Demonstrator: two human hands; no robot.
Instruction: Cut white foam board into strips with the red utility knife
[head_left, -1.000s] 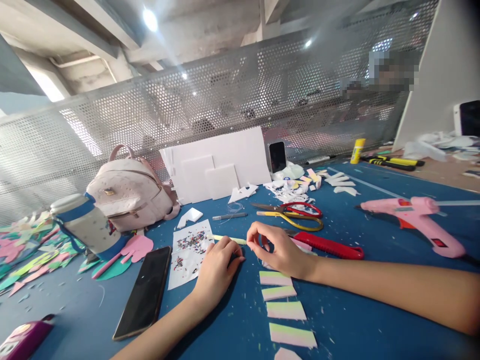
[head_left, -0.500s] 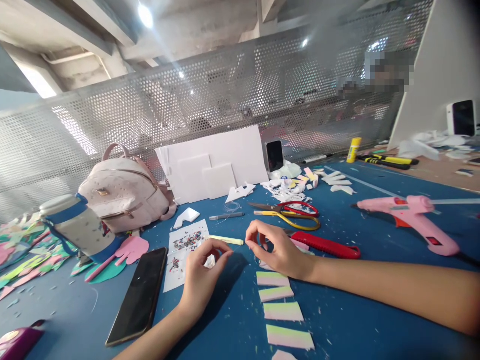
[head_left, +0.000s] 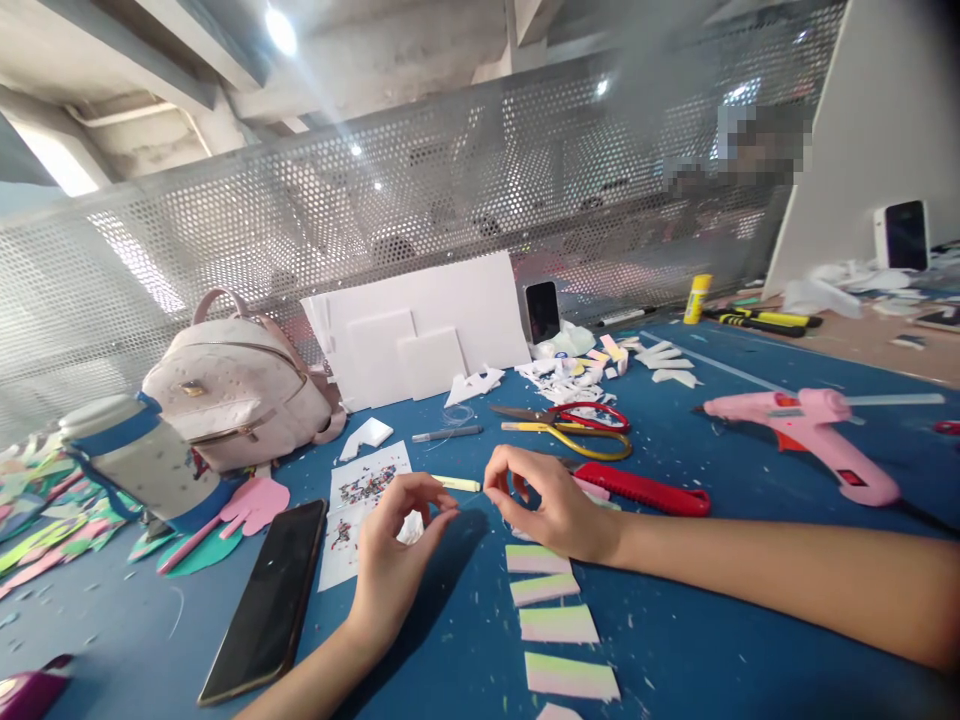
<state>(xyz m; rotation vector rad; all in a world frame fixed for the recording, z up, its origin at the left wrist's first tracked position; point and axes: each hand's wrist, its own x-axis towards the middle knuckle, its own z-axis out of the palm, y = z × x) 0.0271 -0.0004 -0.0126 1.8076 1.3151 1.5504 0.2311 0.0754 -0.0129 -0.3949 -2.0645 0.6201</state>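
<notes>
My left hand (head_left: 394, 560) is raised over the blue table beside a printed paper sheet (head_left: 339, 545), thumb and index tips pinched close together. Facing it, my right hand (head_left: 551, 505) has its thumb and fingers curled into a pinch. Whatever either pinch holds is too small to make out. A pale yellow pen (head_left: 459, 484) lies behind the fingertips. Below my right hand, several strips with a green-to-pink fade (head_left: 559, 624) lie in a column. A red utility knife (head_left: 645, 488) rests just behind my right wrist, with red-and-yellow-handled scissors (head_left: 592, 443) beyond it.
A black phone (head_left: 264, 605), a bottle (head_left: 146, 460) and a pale backpack (head_left: 240, 385) stand or lie at left. White boards (head_left: 465, 300) lean at the back, near white scraps (head_left: 566, 378). A pink glue gun (head_left: 814, 425) lies at right, a glue stick (head_left: 697, 298) behind.
The view has turned slightly to the right, so everything sits a little further left. Both hands keep nearly the same pose, with their fingertips close to each other.
</notes>
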